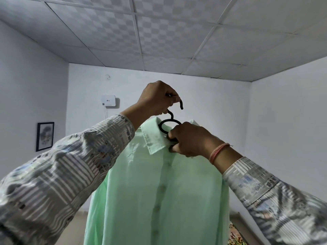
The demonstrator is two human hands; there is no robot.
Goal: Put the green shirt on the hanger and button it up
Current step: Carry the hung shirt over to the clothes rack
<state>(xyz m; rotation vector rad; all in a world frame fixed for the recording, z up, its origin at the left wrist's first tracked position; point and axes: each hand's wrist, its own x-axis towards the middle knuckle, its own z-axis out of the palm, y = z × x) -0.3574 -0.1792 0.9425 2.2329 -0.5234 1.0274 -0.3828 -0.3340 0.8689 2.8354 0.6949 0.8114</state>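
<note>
A pale green shirt (159,191) hangs in front of me on a black hanger (168,123), held up high in the air. Its front placket runs down the middle and looks closed. My left hand (155,99) is closed around the hanger's hook, whose tip curls out past my fingers. My right hand (189,138) grips the hanger's black loop and the shirt at the collar, just below the hook. The hanger's shoulders are hidden inside the shirt.
White walls and a tiled ceiling surround me. A white box (108,101) is mounted on the far wall, and a framed picture (45,136) hangs on the left wall. A patterned cloth (236,234) shows at the lower right.
</note>
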